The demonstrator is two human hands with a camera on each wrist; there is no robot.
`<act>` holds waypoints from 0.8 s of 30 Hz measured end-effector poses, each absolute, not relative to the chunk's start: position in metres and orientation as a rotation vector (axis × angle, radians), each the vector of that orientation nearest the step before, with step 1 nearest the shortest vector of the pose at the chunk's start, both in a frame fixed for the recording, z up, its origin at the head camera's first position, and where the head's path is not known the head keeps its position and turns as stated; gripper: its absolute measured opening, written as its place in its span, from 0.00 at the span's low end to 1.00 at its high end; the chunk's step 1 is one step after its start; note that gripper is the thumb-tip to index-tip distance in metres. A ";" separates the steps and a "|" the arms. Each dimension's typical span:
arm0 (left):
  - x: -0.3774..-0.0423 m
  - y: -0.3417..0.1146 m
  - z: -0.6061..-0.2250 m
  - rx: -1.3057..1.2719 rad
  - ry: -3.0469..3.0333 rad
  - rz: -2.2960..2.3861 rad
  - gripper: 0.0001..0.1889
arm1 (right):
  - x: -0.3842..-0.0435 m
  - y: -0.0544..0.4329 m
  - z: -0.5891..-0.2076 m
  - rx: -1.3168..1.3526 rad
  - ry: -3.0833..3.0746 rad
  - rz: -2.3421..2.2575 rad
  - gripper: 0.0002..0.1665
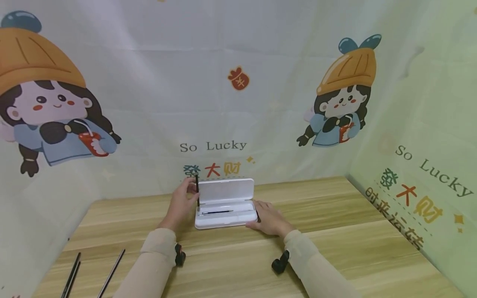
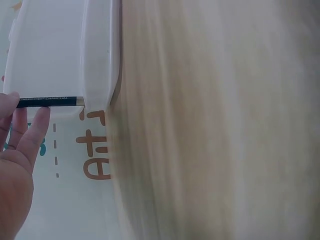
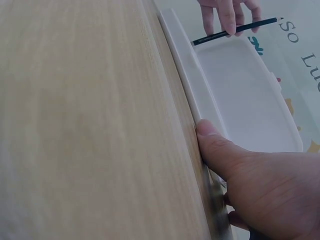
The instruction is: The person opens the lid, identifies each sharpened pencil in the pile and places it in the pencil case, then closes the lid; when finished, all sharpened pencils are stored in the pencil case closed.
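An open white pencil case (image 1: 225, 224) lies on the table with its lid (image 1: 227, 191) raised at the back. Inside it is a slim pencil-like item (image 1: 217, 212) with a dark barrel. My left hand (image 1: 181, 205) pinches a dark charcoal pencil (image 2: 55, 102) between thumb and fingers, holding it upright at the case's left end. Its sharpened tip points up in the right wrist view, and its lower end meets the case. At the opposite end my right hand (image 1: 270, 218) grips the case, the thumb (image 3: 212, 137) against the front wall and the other fingers partly hidden.
Two dark sticks (image 1: 71, 275) lie side by side on the table at the near left, with another thin dark stick (image 1: 112, 273) to their right. A printed cloth backdrop (image 1: 275, 124) stands behind the wooden table (image 1: 316, 211) and along its sides.
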State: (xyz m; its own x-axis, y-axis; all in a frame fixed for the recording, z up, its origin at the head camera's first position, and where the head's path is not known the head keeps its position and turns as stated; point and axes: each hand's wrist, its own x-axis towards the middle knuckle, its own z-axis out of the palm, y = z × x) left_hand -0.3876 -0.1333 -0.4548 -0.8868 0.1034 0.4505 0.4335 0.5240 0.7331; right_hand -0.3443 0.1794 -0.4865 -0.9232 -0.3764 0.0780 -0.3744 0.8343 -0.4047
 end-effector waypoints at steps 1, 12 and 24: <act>-0.388 -0.133 -0.455 -0.439 -2.421 -1.303 0.23 | -0.344 0.180 -0.487 -0.613 3.001 -0.663 0.53; -0.387 -0.131 -0.451 -0.421 -2.426 -1.299 0.23 | -0.347 0.180 -0.490 -0.604 3.007 -0.680 0.52; -0.385 -0.137 -0.451 -0.458 -2.373 -1.255 0.22 | -0.344 0.179 -0.488 -0.593 2.996 -0.669 0.52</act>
